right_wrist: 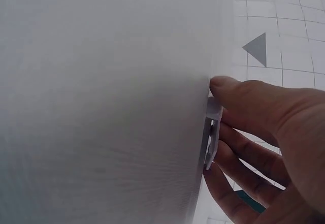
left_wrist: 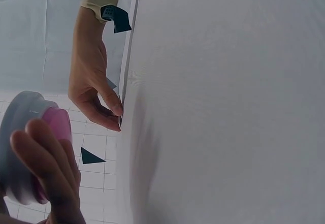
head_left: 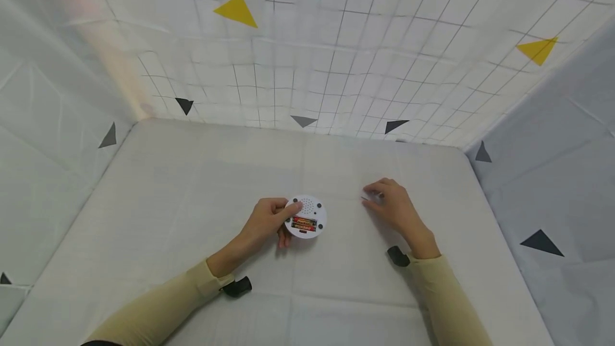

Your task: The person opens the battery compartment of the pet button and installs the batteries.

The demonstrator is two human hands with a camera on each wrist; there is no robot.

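1. The left hand (head_left: 266,221) grips the round white device (head_left: 318,215) over the counter (head_left: 336,276), thumb on its perforated face, fingers underneath.
2. That face is turned up, two batteries (head_left: 305,224) side by side in it; the left-wrist view shows pink on the device.
3. The right hand (head_left: 396,204) pinches a small pale cover (right_wrist: 216,132), right of the device and apart from it; whether the cover touches the counter, I cannot tell.

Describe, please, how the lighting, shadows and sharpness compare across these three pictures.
Head view: bright, soft light, a faint shadow beside the right hand, and batteries whose lettering is hard to read; left wrist view: dimmer, a blurry-edged shadow on the white tabletop; right wrist view: greyish, the white tabletop hazy.
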